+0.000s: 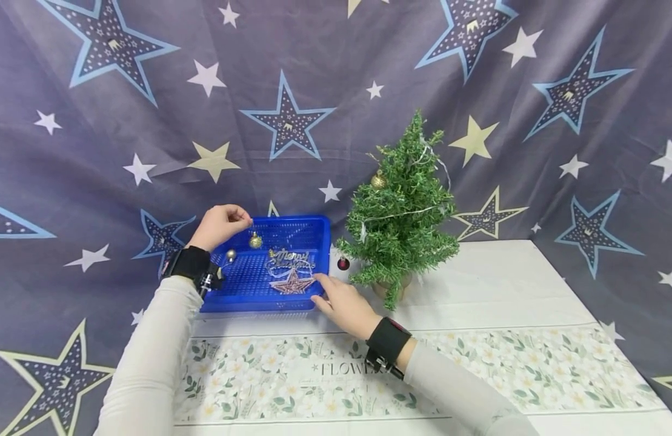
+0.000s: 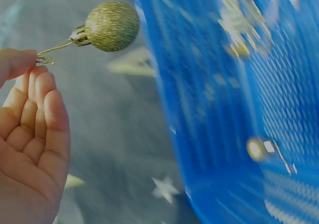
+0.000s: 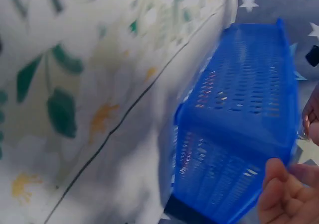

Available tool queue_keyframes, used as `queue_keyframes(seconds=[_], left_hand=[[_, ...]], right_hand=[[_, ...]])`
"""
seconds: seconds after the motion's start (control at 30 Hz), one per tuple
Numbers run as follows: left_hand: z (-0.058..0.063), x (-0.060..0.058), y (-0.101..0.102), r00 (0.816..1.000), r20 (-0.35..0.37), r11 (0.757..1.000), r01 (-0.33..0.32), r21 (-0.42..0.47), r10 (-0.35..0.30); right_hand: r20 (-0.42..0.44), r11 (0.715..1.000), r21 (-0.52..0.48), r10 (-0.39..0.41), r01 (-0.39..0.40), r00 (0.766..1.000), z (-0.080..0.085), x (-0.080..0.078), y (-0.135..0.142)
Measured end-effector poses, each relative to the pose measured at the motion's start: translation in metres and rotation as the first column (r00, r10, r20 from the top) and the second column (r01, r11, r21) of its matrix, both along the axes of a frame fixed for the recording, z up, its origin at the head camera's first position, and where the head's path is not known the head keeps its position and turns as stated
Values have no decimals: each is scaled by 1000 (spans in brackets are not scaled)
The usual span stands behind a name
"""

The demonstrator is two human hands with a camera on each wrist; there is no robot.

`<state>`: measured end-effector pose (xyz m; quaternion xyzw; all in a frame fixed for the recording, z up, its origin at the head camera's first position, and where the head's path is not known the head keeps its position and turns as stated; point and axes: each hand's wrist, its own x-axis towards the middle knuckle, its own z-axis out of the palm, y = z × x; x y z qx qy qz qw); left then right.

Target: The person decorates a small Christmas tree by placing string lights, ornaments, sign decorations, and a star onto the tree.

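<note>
My left hand is raised over the back left of the blue basket. Thumb and fingertips pinch the thin hanging loop of a glittery gold bauble, which in the head view dangles as a small gold ball. At the basket's front right corner, my right hand grips the rim between thumb and finger. Inside the basket lie a silvery "Merry Christmas" sign, a pinkish star and a smaller gold ball on the left side.
Right of the basket stands a small green Christmas tree, carrying a gold bauble and a thin pale strand. A dark red bauble shows at its lower left. A flower-printed cloth covers the table before a star-patterned curtain.
</note>
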<state>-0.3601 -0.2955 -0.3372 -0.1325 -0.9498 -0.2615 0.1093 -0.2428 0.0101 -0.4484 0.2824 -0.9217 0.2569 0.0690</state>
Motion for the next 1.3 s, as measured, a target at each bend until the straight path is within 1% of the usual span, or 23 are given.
queue_keyframes(seconds=[0.07, 0.17, 0.27, 0.33, 0.4, 0.5, 0.63, 0.7, 0.77, 0.83, 0.97, 1.1, 1.17, 1.23, 1.3], left_hand=[[3, 8, 13, 1000, -21, 999, 19, 45, -18], [9, 23, 33, 997, -63, 994, 48, 96, -42], [16, 40, 52, 990, -117, 988, 92, 125, -78], [22, 52, 65, 978, -169, 982, 146, 120, -125], [29, 66, 79, 958, -223, 971, 210, 112, -181], [37, 85, 99, 909, -305, 941, 325, 92, -284], [46, 105, 122, 828, -379, 881, 469, 61, -414], [49, 113, 132, 789, -400, 848, 528, 51, -467], [51, 118, 141, 755, -416, 818, 573, 44, -507], [52, 123, 149, 728, -424, 792, 609, 39, -539], [53, 129, 163, 691, -434, 759, 651, 25, -578], [53, 133, 177, 666, -438, 738, 675, 9, -604], [53, 134, 182, 662, -441, 736, 677, 4, -607], [52, 135, 187, 661, -442, 737, 676, 2, -606], [51, 135, 190, 658, -444, 733, 681, 3, -609]], right_hand=[[-4, 998, -50, 32, -32, 999, 7, 4, 5], [-68, 987, -138, 76, -85, 995, 24, 10, 14], [-111, 965, -235, 91, -115, 990, 45, 16, 23], [-109, 944, -302, 101, -130, 989, 60, 20, 29], [-97, 924, -356, 114, -141, 989, 73, 24, 35], [-105, 895, -418, 122, -155, 987, 93, 29, 45], [-121, 877, -458, 101, -146, 988, 112, 33, 56], [-124, 870, -472, 90, -138, 988, 118, 34, 61], [-126, 864, -485, 85, -137, 988, 122, 35, 66], [-123, 857, -497, 87, -137, 989, 125, 37, 71], [-94, 843, -521, 99, -134, 991, 125, 40, 79], [-56, 828, -547, 108, -121, 993, 125, 43, 88], [-39, 821, -559, 113, -115, 993, 126, 44, 92], [-22, 819, -564, 113, -105, 993, 127, 45, 96], [-7, 820, -565, 106, -92, 994, 128, 46, 100]])
